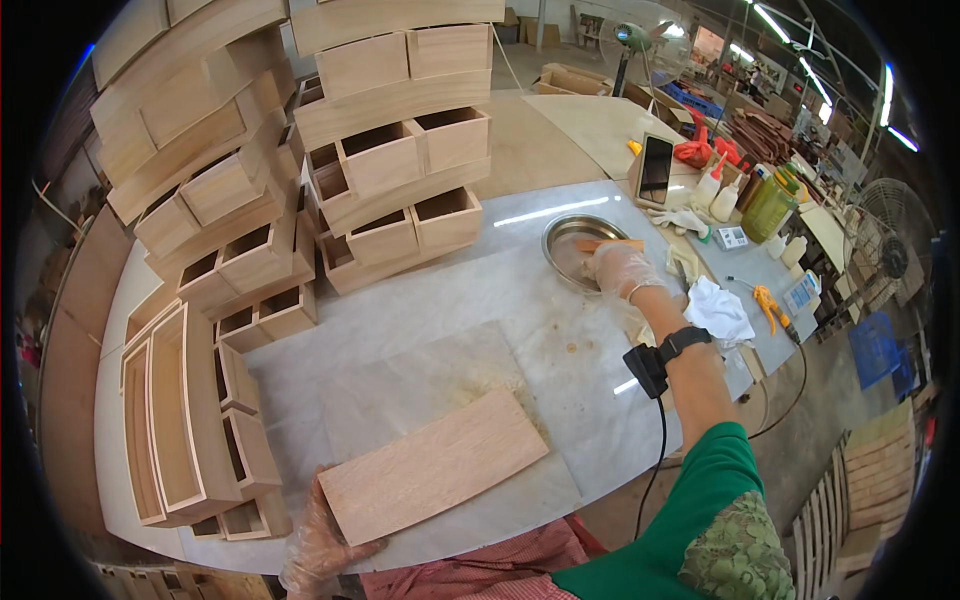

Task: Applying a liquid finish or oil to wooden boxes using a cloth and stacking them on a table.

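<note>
My left hand [318,548], in a thin clear glove, grips the near left corner of a flat rectangular wooden board [433,465] lying on the pale worktable [470,300]. My right hand [620,268], also gloved, reaches out over a round metal dish [572,248] at the table's far right and holds a small wooden piece [610,244] in the dish. A black band and a small black device with a cable sit on my right wrist [668,352].
Stacks of open wooden boxes [395,165] rise at the back and left, and long wooden frames [185,410] lie at the left edge. To the right are a white cloth [718,310], glue bottles [725,195], a phone [655,168], a green jar [768,205] and orange-handled pliers [768,303].
</note>
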The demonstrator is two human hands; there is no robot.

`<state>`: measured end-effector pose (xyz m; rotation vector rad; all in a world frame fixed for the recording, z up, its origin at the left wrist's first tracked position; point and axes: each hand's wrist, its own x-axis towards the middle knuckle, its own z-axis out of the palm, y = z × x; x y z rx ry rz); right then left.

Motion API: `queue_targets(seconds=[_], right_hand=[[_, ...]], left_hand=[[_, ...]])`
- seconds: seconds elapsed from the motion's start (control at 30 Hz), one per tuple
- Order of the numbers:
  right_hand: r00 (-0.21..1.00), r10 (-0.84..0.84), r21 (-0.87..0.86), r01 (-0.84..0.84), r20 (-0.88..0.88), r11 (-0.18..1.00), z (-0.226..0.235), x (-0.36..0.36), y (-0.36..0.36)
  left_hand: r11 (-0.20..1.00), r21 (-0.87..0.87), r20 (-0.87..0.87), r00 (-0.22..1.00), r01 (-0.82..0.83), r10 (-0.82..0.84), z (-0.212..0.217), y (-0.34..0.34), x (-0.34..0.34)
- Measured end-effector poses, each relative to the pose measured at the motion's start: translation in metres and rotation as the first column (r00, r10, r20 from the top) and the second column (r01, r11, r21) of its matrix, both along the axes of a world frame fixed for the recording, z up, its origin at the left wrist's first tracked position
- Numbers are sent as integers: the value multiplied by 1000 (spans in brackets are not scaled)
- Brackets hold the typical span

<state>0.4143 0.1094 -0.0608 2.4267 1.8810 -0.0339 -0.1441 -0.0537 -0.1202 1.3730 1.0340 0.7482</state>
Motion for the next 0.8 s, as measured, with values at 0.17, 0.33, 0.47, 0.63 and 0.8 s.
queue_targets(seconds=[0.17,0.33,0.47,0.63,0.8], right_hand=[[984,158,-62,-153,80,986,-7,11,-9],[901,419,670,-380,113,638,-32,15,-53],[656,293,447,75,-696,892,-3,-73,-101],[517,770,682,-409,-374,606,-48,-148,-126],[356,922,635,-679,-156,369,-14,-296,-169]], left_hand=[[999,-15,40,999,-32,32,-3,-7,5],[986,105,55,990,-132,126,-4,-25,18],[944,247,-124,959,-217,253,24,-26,36],[916,362,-195,947,-173,255,16,-18,38],[920,341,-122,961,-194,248,16,-21,38]])
